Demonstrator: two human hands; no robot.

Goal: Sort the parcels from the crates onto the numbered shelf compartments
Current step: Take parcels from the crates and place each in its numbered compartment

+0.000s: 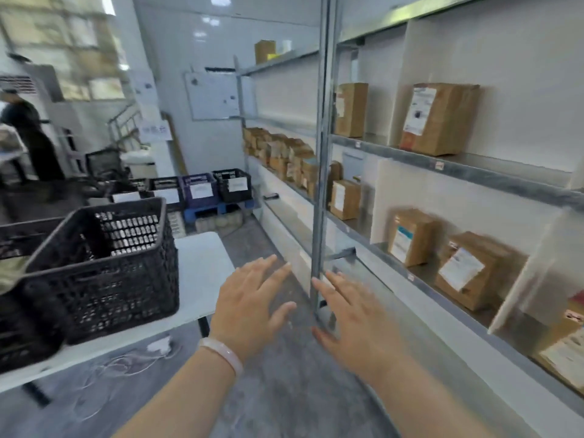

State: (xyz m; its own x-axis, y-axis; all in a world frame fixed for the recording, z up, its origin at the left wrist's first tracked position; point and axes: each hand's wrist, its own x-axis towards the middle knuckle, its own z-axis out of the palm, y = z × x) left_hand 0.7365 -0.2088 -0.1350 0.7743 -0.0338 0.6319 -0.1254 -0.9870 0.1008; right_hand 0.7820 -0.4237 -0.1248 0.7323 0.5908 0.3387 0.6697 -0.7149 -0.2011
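With the left hand (249, 306) and right hand (357, 324) spread and empty between shelf (442, 165) and worktop (202, 273), the step appears to be between placements: next, fetch a parcel from the black crate (104, 273); shelved parcels (439, 118) stand upright.

2 bare forearms, pale translucent bangle (221, 354) on left wrist, no sleeves

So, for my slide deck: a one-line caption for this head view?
Both empty hands, left and right, spread open between crate and parcel shelves.
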